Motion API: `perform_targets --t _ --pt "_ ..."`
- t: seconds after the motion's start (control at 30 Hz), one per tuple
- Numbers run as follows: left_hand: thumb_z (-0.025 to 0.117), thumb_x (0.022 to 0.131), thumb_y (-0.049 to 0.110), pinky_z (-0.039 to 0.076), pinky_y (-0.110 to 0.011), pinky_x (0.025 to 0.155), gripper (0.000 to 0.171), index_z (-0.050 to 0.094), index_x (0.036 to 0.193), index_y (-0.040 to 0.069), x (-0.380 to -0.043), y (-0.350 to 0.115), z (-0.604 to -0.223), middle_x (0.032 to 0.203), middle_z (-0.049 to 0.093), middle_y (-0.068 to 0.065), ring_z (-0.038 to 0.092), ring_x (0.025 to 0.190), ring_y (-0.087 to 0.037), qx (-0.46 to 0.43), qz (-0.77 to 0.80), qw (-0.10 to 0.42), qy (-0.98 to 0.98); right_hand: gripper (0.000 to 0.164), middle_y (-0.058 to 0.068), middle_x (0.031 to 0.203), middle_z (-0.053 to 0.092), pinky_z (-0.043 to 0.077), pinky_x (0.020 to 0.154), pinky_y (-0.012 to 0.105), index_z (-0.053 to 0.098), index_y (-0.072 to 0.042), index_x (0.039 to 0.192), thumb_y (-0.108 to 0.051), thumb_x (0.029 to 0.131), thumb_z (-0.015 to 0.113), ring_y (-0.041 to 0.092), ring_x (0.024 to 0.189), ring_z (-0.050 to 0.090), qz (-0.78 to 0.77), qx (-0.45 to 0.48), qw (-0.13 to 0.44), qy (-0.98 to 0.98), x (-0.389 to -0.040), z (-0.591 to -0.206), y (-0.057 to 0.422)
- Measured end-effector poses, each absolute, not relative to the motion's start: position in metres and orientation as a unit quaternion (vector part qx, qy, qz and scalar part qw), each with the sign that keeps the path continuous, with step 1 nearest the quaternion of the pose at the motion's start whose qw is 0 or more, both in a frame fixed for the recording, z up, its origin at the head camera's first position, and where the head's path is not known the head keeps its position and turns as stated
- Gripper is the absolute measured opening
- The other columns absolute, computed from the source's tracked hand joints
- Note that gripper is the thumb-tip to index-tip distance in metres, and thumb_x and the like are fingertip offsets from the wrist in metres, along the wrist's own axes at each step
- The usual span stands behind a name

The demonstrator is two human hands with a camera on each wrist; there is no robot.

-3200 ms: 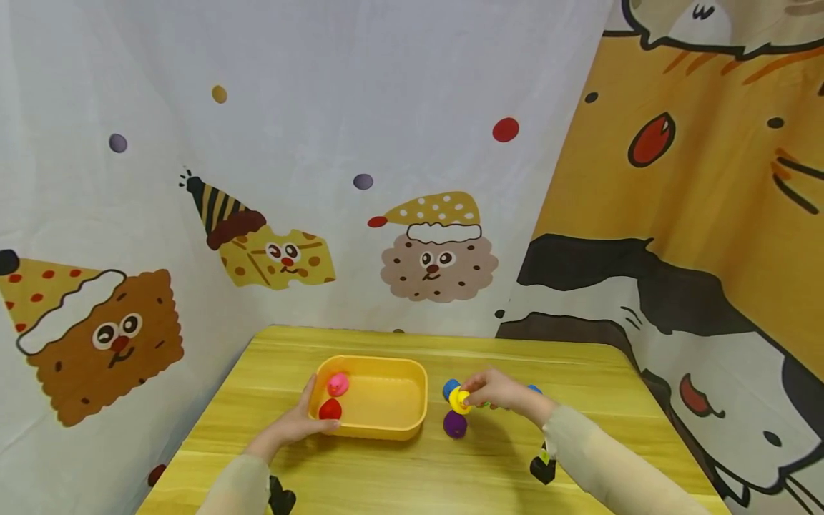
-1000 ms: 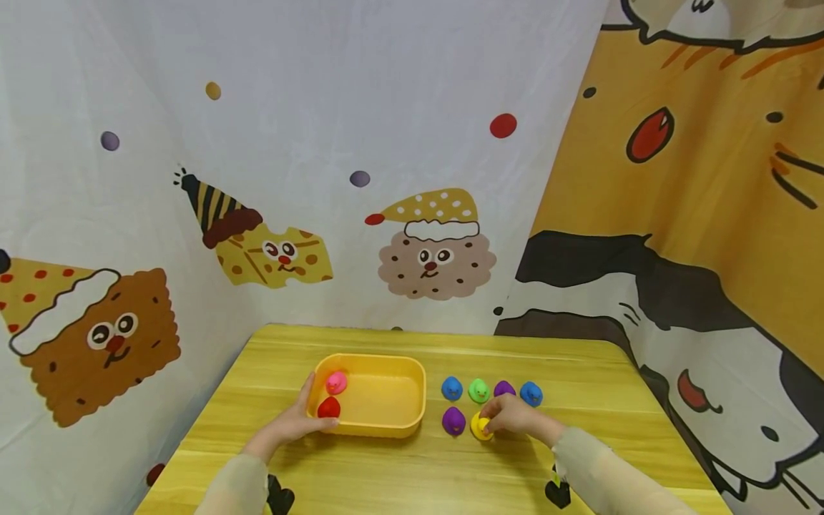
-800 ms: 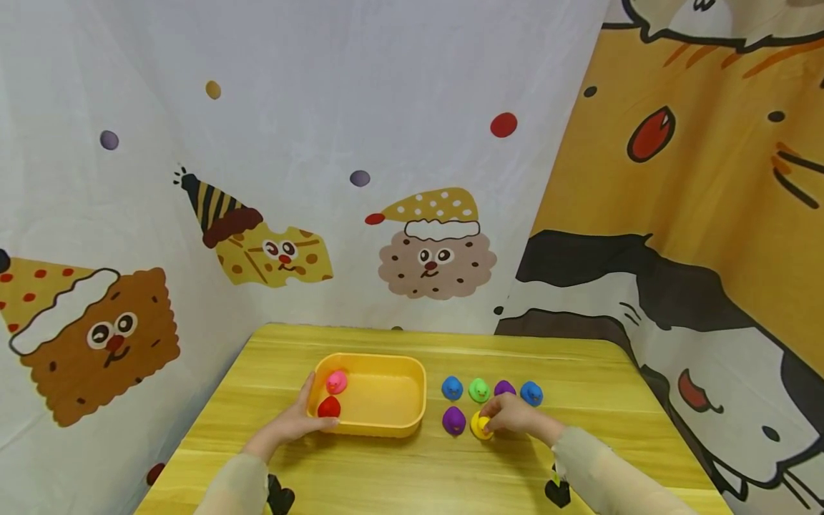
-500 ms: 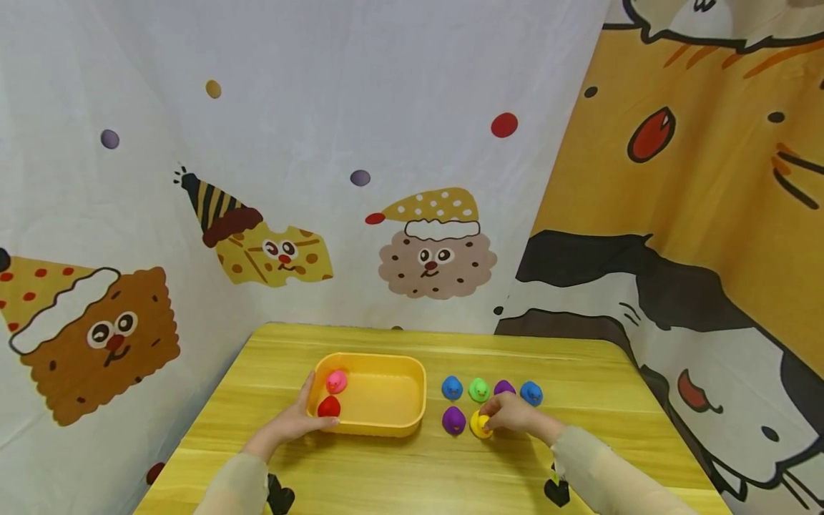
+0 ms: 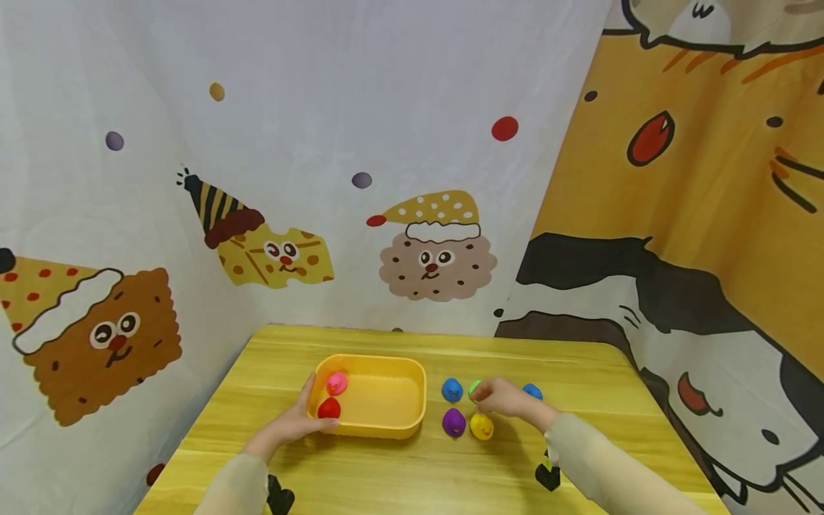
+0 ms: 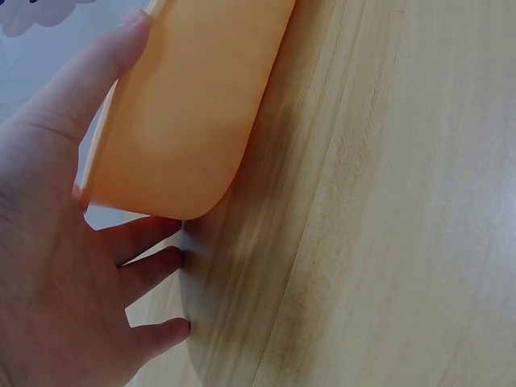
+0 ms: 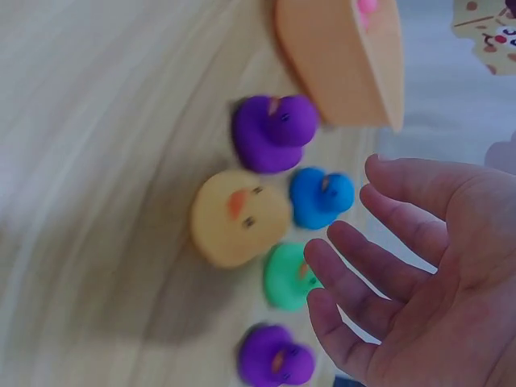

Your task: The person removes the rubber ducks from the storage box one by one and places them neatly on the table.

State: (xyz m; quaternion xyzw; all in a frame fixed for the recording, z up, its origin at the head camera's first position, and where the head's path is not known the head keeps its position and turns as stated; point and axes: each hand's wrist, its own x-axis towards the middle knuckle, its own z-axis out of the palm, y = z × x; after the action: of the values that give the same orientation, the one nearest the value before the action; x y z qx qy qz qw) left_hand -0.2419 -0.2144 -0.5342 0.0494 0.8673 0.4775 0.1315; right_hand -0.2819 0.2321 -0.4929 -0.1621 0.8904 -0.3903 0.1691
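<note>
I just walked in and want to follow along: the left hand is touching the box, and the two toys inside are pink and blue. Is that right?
Not quite: the head view shows a pink toy and a red toy, not a blue one, in the box. The left hand does touch it.

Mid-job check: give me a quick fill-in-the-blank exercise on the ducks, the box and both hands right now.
1. In the yellow box, the red toy lies near a ____ duck.
2. The hand touching the box is the person's ____ one.
3. The other hand, near the green duck, holds ____.
4. In the head view, immediately left of the yellow duck sits a ____ duck.

Missing words: pink; left; nothing; purple.
</note>
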Motion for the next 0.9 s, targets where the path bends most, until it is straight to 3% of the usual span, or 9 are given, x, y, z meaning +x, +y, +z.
perform_targets --t 0.23,0.53,0.73,0.9 --pt "0.081 0.077 0.035 0.019 -0.069 0.105 0.124 -0.012 0.153 0.004 -0.242 -0.214 -0.534 0.155 0.002 -0.034 0.021 0.135 -0.056 0.051 0.474 0.133 0.869 0.031 0.015 0.111 0.067 0.051 0.084 0.050 0.066 0.003 0.114 -0.012 0.088 0.068 0.022 0.093 0.062 -0.406 -0.184 0.186 0.876 -0.294 -0.483 0.203" --pt "0.082 0.077 0.035 0.019 -0.066 0.107 0.125 -0.012 0.153 0.004 -0.244 -0.215 -0.538 0.155 0.003 -0.034 0.022 0.136 -0.054 0.057 0.480 0.121 0.867 0.033 0.013 0.110 0.069 0.053 0.081 0.039 0.068 0.001 0.113 -0.017 0.086 0.072 0.018 0.091 0.064 -0.395 -0.215 0.178 0.875 -0.306 -0.469 0.153" --pt "0.083 0.076 0.036 0.019 -0.066 0.107 0.126 -0.011 0.153 0.003 -0.245 -0.215 -0.538 0.154 0.004 -0.035 0.023 0.135 -0.054 0.055 0.479 0.120 0.868 0.026 0.006 0.103 0.070 0.054 0.080 0.041 0.070 -0.004 0.109 -0.017 0.086 0.072 0.015 0.086 0.063 -0.398 -0.233 0.187 0.867 -0.310 -0.466 0.118" --pt "0.082 0.076 0.036 0.019 -0.066 0.107 0.125 -0.011 0.153 0.002 -0.243 -0.215 -0.537 0.155 0.003 -0.035 0.022 0.135 -0.055 0.050 0.474 0.122 0.871 0.024 0.000 0.100 0.069 0.053 0.081 0.042 0.070 -0.006 0.108 -0.017 0.087 0.072 0.022 0.090 0.064 -0.405 -0.246 0.207 0.856 -0.312 -0.462 0.090"
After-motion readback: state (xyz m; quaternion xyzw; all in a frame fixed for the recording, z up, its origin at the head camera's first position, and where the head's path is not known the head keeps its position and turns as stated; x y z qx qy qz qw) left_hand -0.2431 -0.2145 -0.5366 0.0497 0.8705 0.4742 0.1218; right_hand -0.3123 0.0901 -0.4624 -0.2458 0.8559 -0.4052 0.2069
